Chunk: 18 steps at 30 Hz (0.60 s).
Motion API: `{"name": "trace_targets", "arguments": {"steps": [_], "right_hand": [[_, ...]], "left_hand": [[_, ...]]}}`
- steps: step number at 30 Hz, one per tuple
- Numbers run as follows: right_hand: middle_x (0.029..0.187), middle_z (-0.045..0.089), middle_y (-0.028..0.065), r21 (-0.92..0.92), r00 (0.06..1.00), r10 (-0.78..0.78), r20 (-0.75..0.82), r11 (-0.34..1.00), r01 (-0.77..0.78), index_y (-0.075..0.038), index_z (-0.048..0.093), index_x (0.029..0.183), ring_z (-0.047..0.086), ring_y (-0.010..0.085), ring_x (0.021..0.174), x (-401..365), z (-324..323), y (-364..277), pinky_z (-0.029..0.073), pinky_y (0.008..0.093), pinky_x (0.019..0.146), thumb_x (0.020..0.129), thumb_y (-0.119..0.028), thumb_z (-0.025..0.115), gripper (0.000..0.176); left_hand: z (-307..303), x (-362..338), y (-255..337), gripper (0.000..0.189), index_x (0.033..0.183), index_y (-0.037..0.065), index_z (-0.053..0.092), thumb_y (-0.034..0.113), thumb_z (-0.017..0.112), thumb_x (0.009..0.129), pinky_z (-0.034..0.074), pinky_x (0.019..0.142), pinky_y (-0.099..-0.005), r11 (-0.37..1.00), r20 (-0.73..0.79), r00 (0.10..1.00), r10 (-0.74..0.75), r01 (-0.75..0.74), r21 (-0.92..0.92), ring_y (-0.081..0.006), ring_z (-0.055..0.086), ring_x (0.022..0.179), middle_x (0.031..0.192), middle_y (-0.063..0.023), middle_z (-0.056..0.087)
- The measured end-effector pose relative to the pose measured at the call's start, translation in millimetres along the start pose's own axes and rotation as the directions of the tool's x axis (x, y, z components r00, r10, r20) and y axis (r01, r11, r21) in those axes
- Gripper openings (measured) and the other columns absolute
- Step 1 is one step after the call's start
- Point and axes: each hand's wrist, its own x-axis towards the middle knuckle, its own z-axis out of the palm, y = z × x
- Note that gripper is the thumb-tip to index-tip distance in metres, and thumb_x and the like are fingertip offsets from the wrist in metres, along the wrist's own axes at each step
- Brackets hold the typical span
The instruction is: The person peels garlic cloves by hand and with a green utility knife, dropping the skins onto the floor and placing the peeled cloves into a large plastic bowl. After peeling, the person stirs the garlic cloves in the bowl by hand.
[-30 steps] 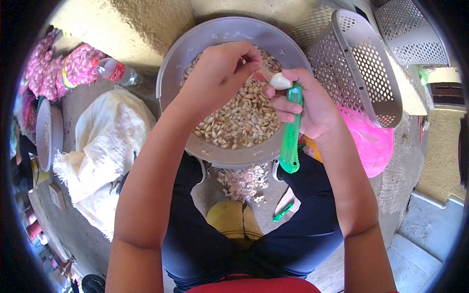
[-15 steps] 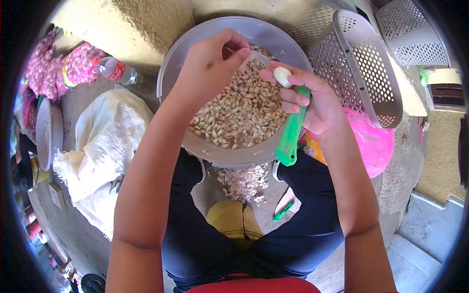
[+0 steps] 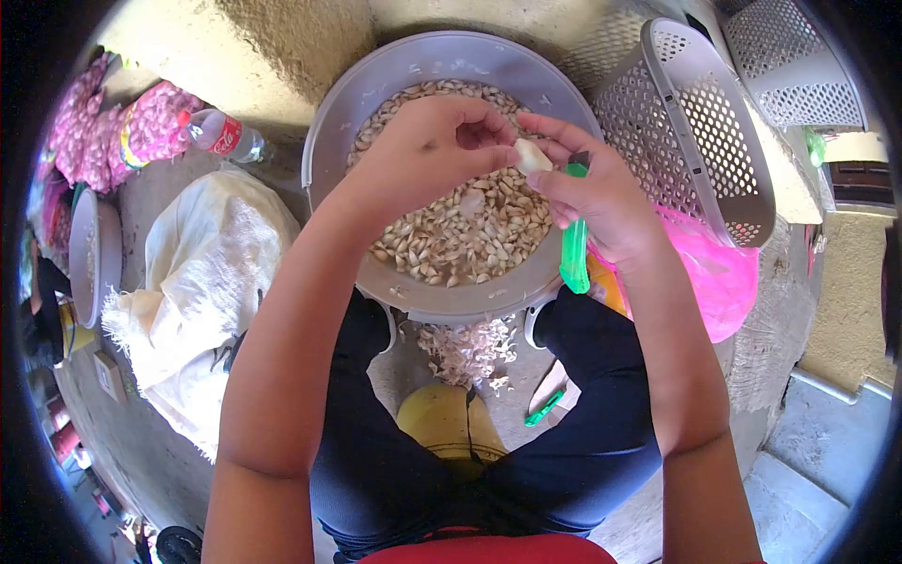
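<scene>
My right hand (image 3: 597, 193) is closed around a green utility knife (image 3: 574, 244), its handle hanging downward. Between that hand's thumb and fingers sits a peeled white garlic clove (image 3: 533, 158). My left hand (image 3: 456, 141) is in a pinch, its thumb and fingertip at the clove's left end. Both hands are above a grey basin (image 3: 324, 122) full of garlic cloves (image 3: 498, 230), many with tan skin, lying in what looks like water. A thin pale scrap of skin (image 3: 473, 202) rests on top of them.
Garlic peelings (image 3: 468, 352) lie below the basin, by a yellow container (image 3: 451, 423) and another green cutter (image 3: 545, 408). A white sack (image 3: 202, 282) and Coca-Cola bottle (image 3: 224, 136) stand left. At right are a perforated grey basket (image 3: 719, 132) and pink plastic bag (image 3: 719, 273).
My left hand has come down and right to the clove; the translucent skin near its fingers is no longer there. My right hand has turned, bringing the knife more upright.
</scene>
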Motion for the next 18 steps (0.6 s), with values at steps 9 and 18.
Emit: {"name": "trace_targets", "arguments": {"steps": [9, 18], "right_hand": [[0.094, 0.059, 0.0044, -0.240, 0.995, -0.084, -0.052, 0.968, 0.069, -0.008, 0.055, 0.111, 0.052, 0.0076, 0.062, -1, 4, -2, 0.041, 0.0215, 0.048, 0.072, -0.009, 0.065, 0.040], [0.086, 0.061, 0.0063, -0.612, 0.976, -0.193, -0.100, 0.785, 0.093, -0.005, 0.057, 0.103, 0.057, 0.0127, 0.069, 1, -5, -4, 0.044, 0.0216, 0.053, 0.071, -0.021, 0.067, 0.038]], "left_hand": [[1, 0, 2, 0.009, 0.079, -0.001, 0.058, 0.007, 0.060, 0.075, 0.041, 0.059, -0.0203, 0.986, -0.030, 0.998, 0.062, -0.056, 0.158, -0.0043, 0.048, 0.065, 0.068, 0.0004, 0.054], [-4, 5, -2, 0.012, 0.084, 0.002, 0.056, 0.013, 0.054, 0.078, 0.038, 0.068, -0.0195, 0.992, -0.192, 0.975, -0.115, 0.121, 0.020, -0.0062, 0.047, 0.072, 0.074, 0.0012, 0.053]]}}
